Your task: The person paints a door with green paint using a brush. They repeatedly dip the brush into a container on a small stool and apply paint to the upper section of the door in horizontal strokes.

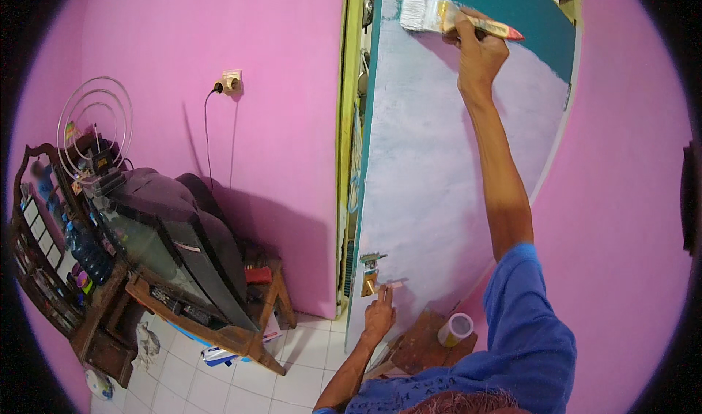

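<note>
My right hand (479,52) is raised to the upper part of the door, closed around the handle of a wide paintbrush (482,26). Wet white paint covers the brush's bristles, which press on the door near the edge of the teal area. Most of the door (431,143) wears a thin, streaky white coat; teal (512,8) shows across the top right. Lower down, my left hand (379,313) lies against the door just below its lock and handle (370,275), with fingers stretched upward.
A paint-smeared white tub (456,329) stands on a brown wooden surface (420,354) by the door's foot. To the left, a bulky television (183,231) sits on a wooden stand (274,286), beside a mirrored dresser (44,253). A plug and cord hang from a wall socket (231,82).
</note>
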Demonstrator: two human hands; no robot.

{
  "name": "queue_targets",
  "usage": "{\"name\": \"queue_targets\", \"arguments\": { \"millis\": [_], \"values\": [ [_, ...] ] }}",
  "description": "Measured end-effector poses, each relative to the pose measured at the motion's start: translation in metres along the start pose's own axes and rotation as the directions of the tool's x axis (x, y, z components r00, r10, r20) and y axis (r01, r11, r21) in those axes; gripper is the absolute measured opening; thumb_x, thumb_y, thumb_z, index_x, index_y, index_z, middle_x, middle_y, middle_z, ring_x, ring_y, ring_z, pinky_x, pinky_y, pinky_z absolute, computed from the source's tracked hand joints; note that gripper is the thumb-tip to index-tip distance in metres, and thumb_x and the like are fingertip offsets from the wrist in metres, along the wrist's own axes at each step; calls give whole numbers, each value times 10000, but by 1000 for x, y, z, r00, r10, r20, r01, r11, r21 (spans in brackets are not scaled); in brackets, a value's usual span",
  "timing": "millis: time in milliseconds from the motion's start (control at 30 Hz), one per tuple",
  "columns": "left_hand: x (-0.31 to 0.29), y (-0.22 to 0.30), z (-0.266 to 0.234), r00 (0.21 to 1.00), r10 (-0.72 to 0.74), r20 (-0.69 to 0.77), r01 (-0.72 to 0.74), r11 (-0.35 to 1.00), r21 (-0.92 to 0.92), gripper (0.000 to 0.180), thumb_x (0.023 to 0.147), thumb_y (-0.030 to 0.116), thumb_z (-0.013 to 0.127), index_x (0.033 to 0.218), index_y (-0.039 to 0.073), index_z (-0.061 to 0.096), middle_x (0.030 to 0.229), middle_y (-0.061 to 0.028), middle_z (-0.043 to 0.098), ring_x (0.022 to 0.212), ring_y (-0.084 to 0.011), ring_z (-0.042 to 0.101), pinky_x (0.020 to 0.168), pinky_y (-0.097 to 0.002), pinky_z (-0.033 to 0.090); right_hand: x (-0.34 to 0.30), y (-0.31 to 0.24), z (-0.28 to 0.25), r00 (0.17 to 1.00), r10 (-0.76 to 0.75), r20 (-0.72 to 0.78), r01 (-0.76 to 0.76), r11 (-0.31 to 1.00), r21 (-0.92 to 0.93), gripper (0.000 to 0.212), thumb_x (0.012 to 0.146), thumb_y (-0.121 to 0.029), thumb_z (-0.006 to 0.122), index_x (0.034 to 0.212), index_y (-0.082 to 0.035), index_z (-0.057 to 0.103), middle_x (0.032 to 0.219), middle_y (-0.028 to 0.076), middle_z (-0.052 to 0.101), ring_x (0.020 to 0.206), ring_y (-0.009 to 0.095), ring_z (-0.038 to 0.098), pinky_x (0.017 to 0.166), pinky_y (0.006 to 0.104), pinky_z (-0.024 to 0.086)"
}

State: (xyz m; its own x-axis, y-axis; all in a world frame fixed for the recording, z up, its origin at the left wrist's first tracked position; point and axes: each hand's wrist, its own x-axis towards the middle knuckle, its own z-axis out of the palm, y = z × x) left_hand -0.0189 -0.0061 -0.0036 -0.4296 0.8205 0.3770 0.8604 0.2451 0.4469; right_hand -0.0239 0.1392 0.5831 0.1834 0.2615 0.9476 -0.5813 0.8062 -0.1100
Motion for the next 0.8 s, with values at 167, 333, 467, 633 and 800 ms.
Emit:
{"name": "queue_targets", "arguments": {
  "millis": [167, 333, 467, 633, 800],
  "values": [
    [-2, 2, -3, 1000, -15, 6, 15, 1000, -6, 761, 881, 208, 740, 1521, 18, 374, 1529, -176, 408, 926, -352, 711, 765, -458, 607, -9, -4, 8, 996, -68, 56, 64, 996, 65, 294, 943, -106, 745, 1147, 99, 694, 967, 143, 727, 785, 183, 724, 722, 314, 641],
    [-3, 3, -7, 999, -21, 48, 22, 1000, -22, 750, 889, 205, 728, 1519, 7, 374, 1545, -185, 392, 970, -367, 704, 797, -466, 602, -7, 0, 0, 998, -31, 49, 33, 998, -53, 281, 950, -114, 742, 1129, 97, 696, 963, 133, 728, 796, 167, 716, 731, 307, 635],
    [-2, 2, -5, 998, -30, 61, 33, 999, -40, 748, 891, 206, 727, 1519, 8, 373, 1561, -181, 378, 980, -376, 702, 813, -477, 598, -5, -9, 4, 997, -64, 40, 63, 997, 34, 256, 954, -105, 733, 1118, 88, 696, 970, 131, 727, 804, 164, 717, 730, 309, 635],
    [-1, 0, -7, 999, -14, 50, 16, 999, -38, 743, 896, 207, 727, 1516, 3, 374, 1562, -185, 371, 964, -375, 704, 796, -485, 599, -10, 1, 8, 996, -36, 77, 39, 999, -30, 264, 958, -110, 728, 1124, 93, 694, 973, 135, 726, 803, 168, 721, 724, 300, 631],
    [-4, 0, -1, 999, -6, 39, 7, 999, -42, 740, 898, 206, 727, 1515, 2, 374, 1557, -181, 372, 954, -374, 706, 774, -486, 603, -12, -15, -4, 999, 5, 33, -5, 1000, 15, 289, 944, -118, 753, 1124, 100, 692, 967, 152, 734, 802, 181, 730, 708, 306, 640]
  ]
}}
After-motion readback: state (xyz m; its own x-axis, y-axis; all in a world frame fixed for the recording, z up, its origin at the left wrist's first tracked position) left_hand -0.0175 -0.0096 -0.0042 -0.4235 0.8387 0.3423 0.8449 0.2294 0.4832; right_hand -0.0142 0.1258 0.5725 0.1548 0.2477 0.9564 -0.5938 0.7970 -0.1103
